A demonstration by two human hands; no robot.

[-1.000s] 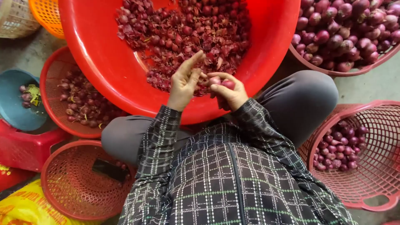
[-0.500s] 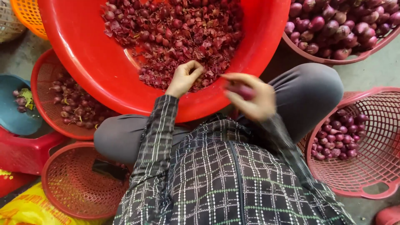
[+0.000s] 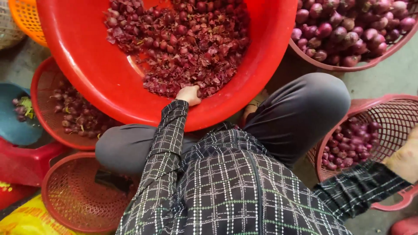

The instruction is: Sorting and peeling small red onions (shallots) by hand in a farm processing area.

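A big red basin (image 3: pixel 87 65) in front of me holds small red shallots and loose purple skins (image 3: pixel 183 48). My left hand (image 3: pixel 189 95) rests at the near edge of that pile, with its fingers curled down into the skins. What they hold is hidden. My right hand (image 3: pixel 402 159) is far out to the right, at the rim of a pink mesh basket (image 3: pixel 392 113) that holds peeled shallots (image 3: pixel 350 141). Only the back of that hand shows at the frame edge. My checked sleeves and grey trousers fill the lower middle.
A second pink basket of larger shallots (image 3: pixel 348 30) stands at the top right. At the left, a red mesh basket (image 3: pixel 41 87) holds shallots, with a teal bowl (image 3: pixel 15 126) beside it. An orange basket (image 3: pixel 26 17) is at the top left. An empty red mesh basket (image 3: pixel 74 196) sits below.
My right hand left the basin with a shallot and swung right to the pink mesh basket. My left hand stayed at the pile, its fingers curling in.
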